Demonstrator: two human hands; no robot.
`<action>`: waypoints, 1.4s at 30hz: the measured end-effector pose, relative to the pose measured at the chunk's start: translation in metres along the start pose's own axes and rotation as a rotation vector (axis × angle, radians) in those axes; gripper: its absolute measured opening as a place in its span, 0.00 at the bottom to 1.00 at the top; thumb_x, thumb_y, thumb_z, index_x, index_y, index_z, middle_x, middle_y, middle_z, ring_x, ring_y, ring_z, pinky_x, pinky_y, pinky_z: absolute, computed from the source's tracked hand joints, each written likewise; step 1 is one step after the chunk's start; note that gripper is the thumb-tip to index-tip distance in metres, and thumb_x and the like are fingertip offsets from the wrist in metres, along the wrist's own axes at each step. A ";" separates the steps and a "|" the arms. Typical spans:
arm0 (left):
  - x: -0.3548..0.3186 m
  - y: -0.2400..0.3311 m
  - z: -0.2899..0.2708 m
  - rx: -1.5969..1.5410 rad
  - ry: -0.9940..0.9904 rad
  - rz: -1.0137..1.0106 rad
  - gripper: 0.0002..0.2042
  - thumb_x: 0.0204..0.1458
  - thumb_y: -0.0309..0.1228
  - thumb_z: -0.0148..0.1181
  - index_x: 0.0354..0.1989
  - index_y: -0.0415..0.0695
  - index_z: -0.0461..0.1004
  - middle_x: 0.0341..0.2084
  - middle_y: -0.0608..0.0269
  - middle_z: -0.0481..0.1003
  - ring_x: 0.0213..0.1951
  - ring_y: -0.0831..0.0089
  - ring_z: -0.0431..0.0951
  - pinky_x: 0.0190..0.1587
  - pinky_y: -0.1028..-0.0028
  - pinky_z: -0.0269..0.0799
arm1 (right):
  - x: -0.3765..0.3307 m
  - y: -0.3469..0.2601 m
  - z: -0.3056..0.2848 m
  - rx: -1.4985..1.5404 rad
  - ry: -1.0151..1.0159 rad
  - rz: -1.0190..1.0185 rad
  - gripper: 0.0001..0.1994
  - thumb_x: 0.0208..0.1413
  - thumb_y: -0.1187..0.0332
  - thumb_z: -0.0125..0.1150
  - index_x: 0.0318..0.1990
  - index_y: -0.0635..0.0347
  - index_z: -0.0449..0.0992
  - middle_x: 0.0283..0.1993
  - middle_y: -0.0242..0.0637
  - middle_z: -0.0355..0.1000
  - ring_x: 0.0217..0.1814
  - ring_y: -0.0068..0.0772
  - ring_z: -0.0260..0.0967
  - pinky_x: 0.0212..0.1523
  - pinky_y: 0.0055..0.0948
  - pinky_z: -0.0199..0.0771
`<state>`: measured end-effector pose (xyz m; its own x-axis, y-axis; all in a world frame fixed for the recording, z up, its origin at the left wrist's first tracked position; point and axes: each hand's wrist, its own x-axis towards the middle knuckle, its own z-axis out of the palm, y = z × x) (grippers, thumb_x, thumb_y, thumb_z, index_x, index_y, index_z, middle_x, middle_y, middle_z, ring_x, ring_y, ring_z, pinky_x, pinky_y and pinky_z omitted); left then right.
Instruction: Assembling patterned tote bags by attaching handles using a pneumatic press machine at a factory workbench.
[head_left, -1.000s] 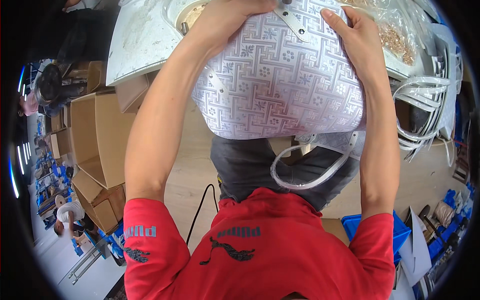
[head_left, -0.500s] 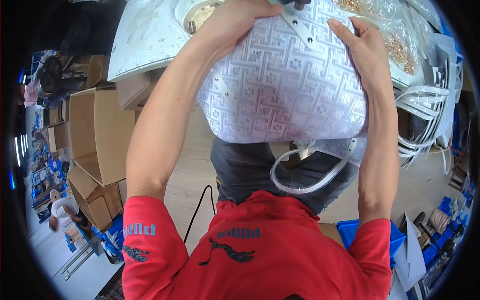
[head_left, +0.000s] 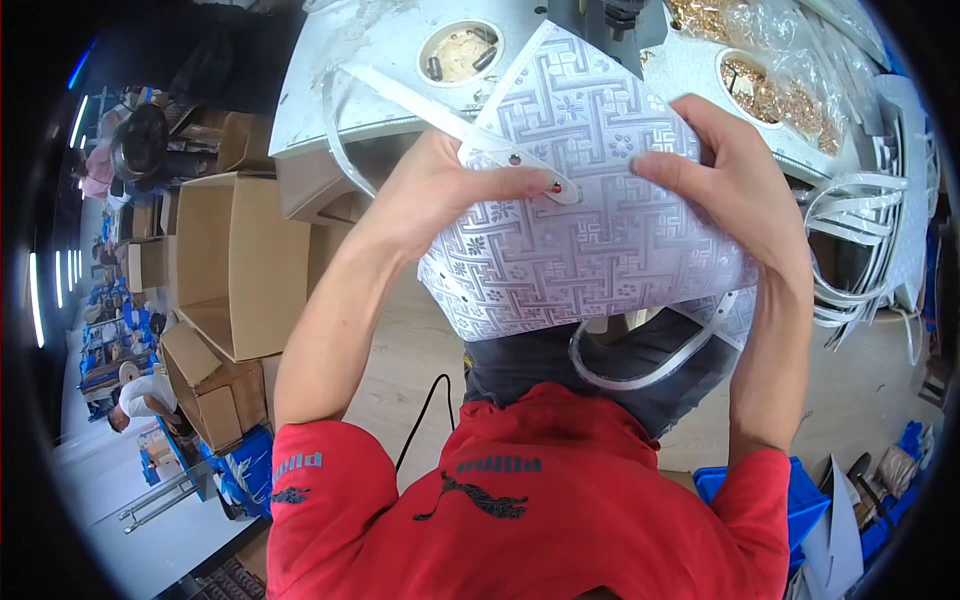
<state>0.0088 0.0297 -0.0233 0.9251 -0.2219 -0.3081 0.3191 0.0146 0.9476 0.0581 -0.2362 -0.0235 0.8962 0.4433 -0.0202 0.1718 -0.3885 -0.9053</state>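
Observation:
A silvery-white patterned bag panel (head_left: pixel 590 240) is held in front of me, tilted, with one corner pointing away toward the machine head (head_left: pixel 622 15). My left hand (head_left: pixel 425 195) grips its left edge, thumb pressed on the end of a white strap (head_left: pixel 430 108) beside two small dark rivets. The strap loops out to the left over the table edge. My right hand (head_left: pixel 735 180) pinches the panel's right side, thumb on top; its other fingers are mostly hidden behind the panel. Another strap loop (head_left: pixel 640 378) hangs over my lap from a similar patterned piece.
The white worktable (head_left: pixel 345 50) has a round well (head_left: pixel 460 55) with small metal parts. On the right, gold-coloured fasteners (head_left: pixel 790 110) lie in a well and plastic bags. White straps (head_left: pixel 860 220) hang off the right edge. Cardboard boxes (head_left: pixel 265 270) stand left; a blue crate (head_left: pixel 805 500) is lower right.
The panel has come away from under the machine head toward me and turned. My left hand has moved nearer, its thumb now on the strap end, and the strap loop at left has appeared.

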 end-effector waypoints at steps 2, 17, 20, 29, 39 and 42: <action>-0.003 -0.002 0.007 0.027 0.004 0.003 0.21 0.45 0.19 0.72 0.51 0.37 0.80 0.42 0.57 0.84 0.43 0.70 0.83 0.51 0.71 0.78 | -0.003 -0.002 -0.002 -0.063 -0.025 0.037 0.11 0.58 0.67 0.70 0.42 0.66 0.79 0.33 0.30 0.76 0.34 0.17 0.70 0.36 0.22 0.71; 0.022 -0.008 0.010 0.147 0.124 0.043 0.21 0.44 0.22 0.73 0.50 0.35 0.79 0.41 0.57 0.83 0.43 0.70 0.83 0.48 0.71 0.78 | 0.019 0.022 -0.001 -0.099 0.034 0.034 0.13 0.55 0.65 0.71 0.41 0.66 0.80 0.34 0.33 0.78 0.34 0.21 0.72 0.39 0.25 0.74; 0.057 0.011 -0.003 0.120 0.108 0.007 0.19 0.46 0.24 0.73 0.48 0.33 0.80 0.39 0.56 0.83 0.40 0.70 0.84 0.46 0.72 0.78 | 0.046 0.028 -0.015 -0.038 0.086 0.063 0.14 0.55 0.65 0.72 0.43 0.66 0.81 0.35 0.34 0.79 0.34 0.22 0.74 0.38 0.25 0.75; 0.119 0.023 -0.018 0.236 0.082 0.107 0.14 0.51 0.28 0.73 0.41 0.30 0.80 0.36 0.55 0.83 0.34 0.72 0.84 0.40 0.76 0.79 | 0.072 0.000 -0.040 -0.066 0.211 0.140 0.15 0.57 0.69 0.68 0.46 0.73 0.81 0.37 0.39 0.81 0.38 0.26 0.76 0.42 0.28 0.76; 0.117 0.039 0.004 0.255 0.120 0.021 0.16 0.53 0.28 0.71 0.45 0.28 0.80 0.34 0.53 0.83 0.33 0.72 0.83 0.35 0.75 0.77 | 0.076 0.019 -0.040 -0.034 0.198 0.052 0.17 0.56 0.70 0.69 0.49 0.73 0.80 0.40 0.40 0.81 0.41 0.27 0.77 0.45 0.28 0.76; 0.120 0.036 0.001 0.169 0.057 0.019 0.16 0.53 0.28 0.71 0.46 0.28 0.80 0.34 0.53 0.83 0.33 0.72 0.83 0.34 0.75 0.77 | 0.074 0.019 -0.036 -0.042 0.237 0.030 0.17 0.56 0.70 0.70 0.49 0.72 0.80 0.41 0.40 0.81 0.41 0.27 0.76 0.44 0.28 0.76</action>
<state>0.1311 0.0024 -0.0260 0.9422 -0.1674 -0.2901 0.2671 -0.1469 0.9524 0.1430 -0.2400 -0.0267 0.9712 0.2312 0.0572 0.1557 -0.4344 -0.8872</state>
